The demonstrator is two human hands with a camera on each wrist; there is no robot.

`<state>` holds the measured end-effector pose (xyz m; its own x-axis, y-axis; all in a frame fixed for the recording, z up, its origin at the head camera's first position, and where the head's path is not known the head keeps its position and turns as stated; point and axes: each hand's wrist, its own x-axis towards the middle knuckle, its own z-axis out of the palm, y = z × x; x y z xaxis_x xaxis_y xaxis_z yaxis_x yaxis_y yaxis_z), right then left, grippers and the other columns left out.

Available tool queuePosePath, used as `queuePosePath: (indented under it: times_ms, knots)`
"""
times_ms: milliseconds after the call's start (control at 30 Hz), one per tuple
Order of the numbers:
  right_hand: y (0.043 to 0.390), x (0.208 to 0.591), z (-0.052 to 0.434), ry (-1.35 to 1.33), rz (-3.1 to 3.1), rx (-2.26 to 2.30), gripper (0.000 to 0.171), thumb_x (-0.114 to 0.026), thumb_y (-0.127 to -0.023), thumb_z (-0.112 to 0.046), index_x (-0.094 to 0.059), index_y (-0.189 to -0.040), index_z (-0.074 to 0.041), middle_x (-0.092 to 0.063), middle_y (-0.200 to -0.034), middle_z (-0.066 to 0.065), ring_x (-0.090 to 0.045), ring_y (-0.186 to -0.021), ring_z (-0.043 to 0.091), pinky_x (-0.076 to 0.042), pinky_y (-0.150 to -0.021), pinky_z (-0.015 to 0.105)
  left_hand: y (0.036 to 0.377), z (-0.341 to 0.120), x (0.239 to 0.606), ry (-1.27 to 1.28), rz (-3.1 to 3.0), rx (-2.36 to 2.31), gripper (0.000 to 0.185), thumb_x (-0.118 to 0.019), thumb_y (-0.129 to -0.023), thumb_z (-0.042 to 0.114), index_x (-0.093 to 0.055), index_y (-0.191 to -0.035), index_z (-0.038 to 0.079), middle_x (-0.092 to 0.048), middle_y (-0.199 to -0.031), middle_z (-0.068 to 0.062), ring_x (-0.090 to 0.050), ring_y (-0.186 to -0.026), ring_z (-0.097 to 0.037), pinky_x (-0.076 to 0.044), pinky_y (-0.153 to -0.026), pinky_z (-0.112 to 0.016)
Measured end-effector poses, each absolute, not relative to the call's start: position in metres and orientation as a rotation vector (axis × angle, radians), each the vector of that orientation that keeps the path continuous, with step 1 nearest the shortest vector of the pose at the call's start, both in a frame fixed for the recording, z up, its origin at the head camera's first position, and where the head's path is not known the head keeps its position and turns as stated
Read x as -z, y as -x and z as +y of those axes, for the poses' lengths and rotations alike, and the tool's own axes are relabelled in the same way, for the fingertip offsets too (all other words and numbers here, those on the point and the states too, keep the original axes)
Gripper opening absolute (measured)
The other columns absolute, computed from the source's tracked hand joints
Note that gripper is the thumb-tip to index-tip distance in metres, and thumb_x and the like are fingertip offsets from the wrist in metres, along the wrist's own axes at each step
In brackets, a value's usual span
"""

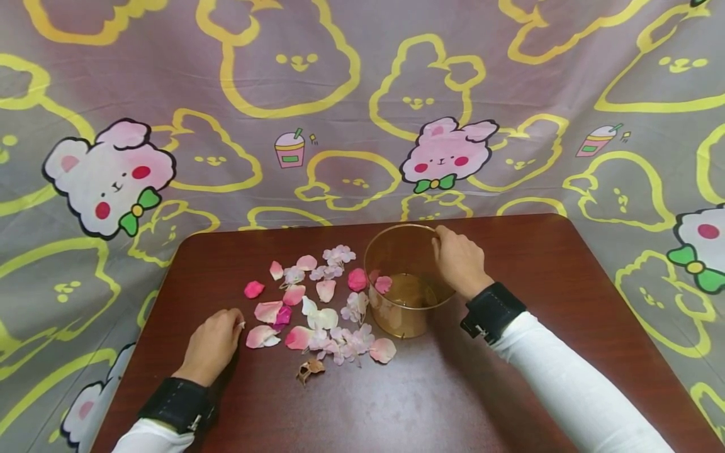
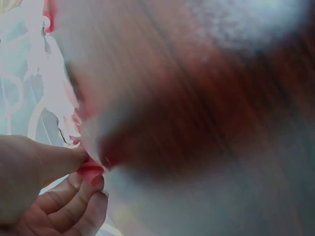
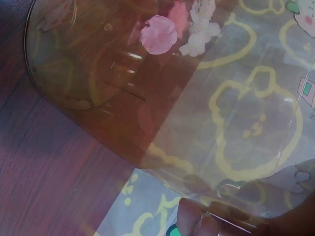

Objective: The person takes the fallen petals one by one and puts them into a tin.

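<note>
My right hand (image 1: 460,261) grips the rim of a see-through amber container (image 1: 403,318) at its right side, standing on the brown table. In the right wrist view, fingertips (image 3: 194,216) pinch the thin clear wall. A pink flower (image 3: 158,34) shows within the container's outline. My left hand (image 1: 211,343) is low near the table, left of a spread of petals. Between its thumb and fingers it pinches a small pink-red petal (image 2: 91,169), mostly covered in the head view. Closest to this hand lies a pale pink petal (image 1: 260,336).
Loose pink and white petals (image 1: 325,290), pale blossom clusters (image 1: 345,343) and bright pink petals (image 1: 254,289) cover the table's (image 1: 544,277) middle left. A brown dried piece (image 1: 310,370) lies at their front. Behind the table hangs a cartoon-printed curtain (image 1: 351,138).
</note>
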<state>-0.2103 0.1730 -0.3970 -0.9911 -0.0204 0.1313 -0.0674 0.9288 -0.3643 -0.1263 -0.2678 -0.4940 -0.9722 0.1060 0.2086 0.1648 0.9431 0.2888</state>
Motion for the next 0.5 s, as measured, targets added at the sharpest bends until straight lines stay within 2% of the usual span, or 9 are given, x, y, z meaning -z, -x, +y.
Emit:
queuePosePath:
  times_ms: [233,500]
  knots:
    - [0.210,0.396,0.173,-0.063,-2.965,-0.556,0.020,-0.051,-0.104,-0.020,-0.064,-0.113,-0.006,-0.060,-0.072,0.010,-0.061,-0.065,0.030,-0.040,-0.051,0.039,0.127,-0.264,0.488,0.193,-2.877,0.469,0.007,-0.072,-0.087,0.000,-0.067,-0.091,-0.001,-0.066,-0.079,-0.016,-0.064,-0.071,-0.035,-0.054,-0.065,-0.054]
    - [0.210,0.395,0.172,-0.051,-2.972,-0.560,0.021,-0.051,-0.105,-0.021,-0.064,-0.114,-0.007,-0.061,-0.074,0.010,-0.062,-0.067,0.031,-0.042,-0.052,0.040,0.129,-0.244,0.469,0.164,-2.870,0.483,0.011,-0.073,-0.088,0.004,-0.067,-0.096,-0.001,-0.064,-0.081,-0.015,-0.057,-0.068,-0.027,-0.052,-0.064,-0.049]
